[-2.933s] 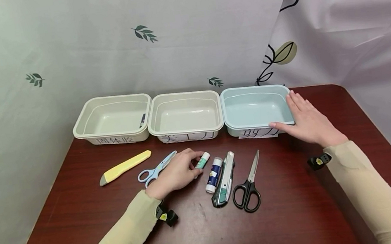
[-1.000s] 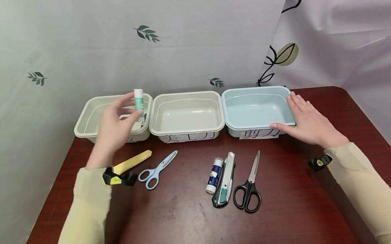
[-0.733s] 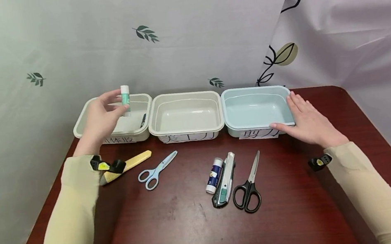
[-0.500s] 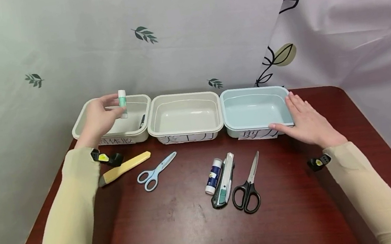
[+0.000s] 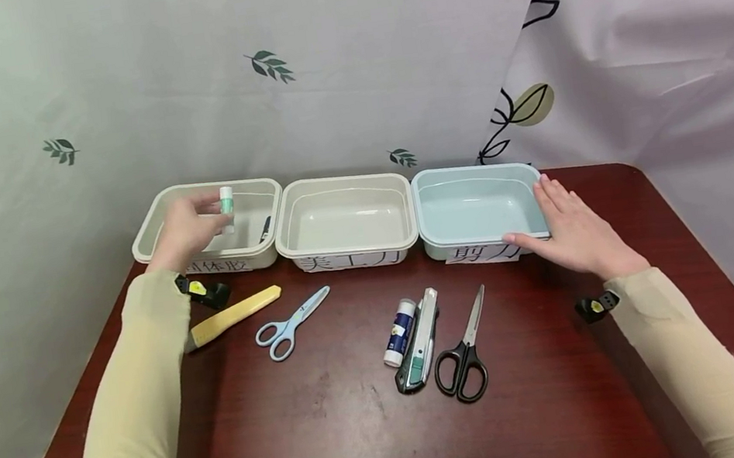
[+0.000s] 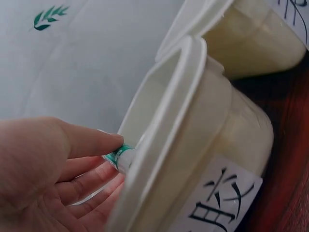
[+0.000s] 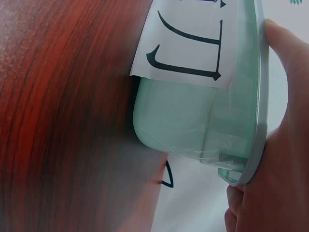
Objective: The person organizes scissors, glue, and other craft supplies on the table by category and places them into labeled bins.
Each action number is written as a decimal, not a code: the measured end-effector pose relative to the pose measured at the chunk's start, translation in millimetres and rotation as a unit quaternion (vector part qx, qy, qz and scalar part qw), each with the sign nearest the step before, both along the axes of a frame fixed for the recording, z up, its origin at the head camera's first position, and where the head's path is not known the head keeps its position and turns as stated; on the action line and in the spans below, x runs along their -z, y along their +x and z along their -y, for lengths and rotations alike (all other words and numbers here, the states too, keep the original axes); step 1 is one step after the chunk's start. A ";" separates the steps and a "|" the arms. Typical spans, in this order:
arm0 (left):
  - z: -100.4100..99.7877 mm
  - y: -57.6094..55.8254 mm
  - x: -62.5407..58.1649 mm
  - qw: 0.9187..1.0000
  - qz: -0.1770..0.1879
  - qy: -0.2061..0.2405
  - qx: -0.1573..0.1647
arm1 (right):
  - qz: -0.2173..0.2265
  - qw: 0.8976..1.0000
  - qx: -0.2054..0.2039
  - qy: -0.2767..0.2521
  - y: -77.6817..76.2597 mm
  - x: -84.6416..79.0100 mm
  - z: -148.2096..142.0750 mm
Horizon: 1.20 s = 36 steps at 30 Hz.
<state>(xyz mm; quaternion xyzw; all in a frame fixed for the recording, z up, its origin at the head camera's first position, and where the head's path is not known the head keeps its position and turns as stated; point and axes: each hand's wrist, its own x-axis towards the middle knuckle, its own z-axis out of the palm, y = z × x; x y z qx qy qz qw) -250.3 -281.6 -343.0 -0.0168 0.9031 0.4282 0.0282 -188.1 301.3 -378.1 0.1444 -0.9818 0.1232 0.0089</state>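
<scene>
My left hand (image 5: 187, 227) pinches a small green-and-white glue stick (image 5: 227, 205) between thumb and fingers, upright over the left cream bin (image 5: 166, 255). In the left wrist view the glue stick (image 6: 119, 157) sits just past the bin's rim (image 6: 169, 123). A dark glue stick (image 5: 265, 229) lies inside that bin at its right end. My right hand (image 5: 578, 227) rests on the right edge of the light blue bin (image 5: 435, 239), thumb on the front rim and fingers straight; the right wrist view shows the thumb along the rim (image 7: 262, 96).
A second cream bin (image 5: 289, 252) stands between the other two. On the table (image 5: 342, 451) lie a yellow utility knife (image 5: 234, 316), light blue scissors (image 5: 292, 324), a navy glue stick (image 5: 399, 332), a silver-and-black utility knife (image 5: 420, 343) and black-handled scissors (image 5: 463, 360).
My left hand picked the green glue stick up from the table, carried it left to the left bin, and has lowered it slightly. The right hand stays on the blue bin.
</scene>
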 end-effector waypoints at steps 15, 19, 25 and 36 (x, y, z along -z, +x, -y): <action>7.0 -0.4 0.5 0.998 -0.002 -0.055 0.009 | 0.003 1.000 -0.002 0.001 2.2 0.6 1.2; 3.9 -0.2 -2.3 0.998 -0.024 -0.052 0.005 | -0.001 1.000 -0.002 0.002 1.5 0.7 0.8; -6.4 5.9 -13.0 0.998 -0.044 -0.036 0.008 | -0.002 1.000 -0.001 0.006 -0.2 -0.4 0.9; -32.8 17.2 -26.0 0.997 -0.067 -0.024 0.035 | -0.007 1.000 -0.003 0.000 0.2 0.8 -0.2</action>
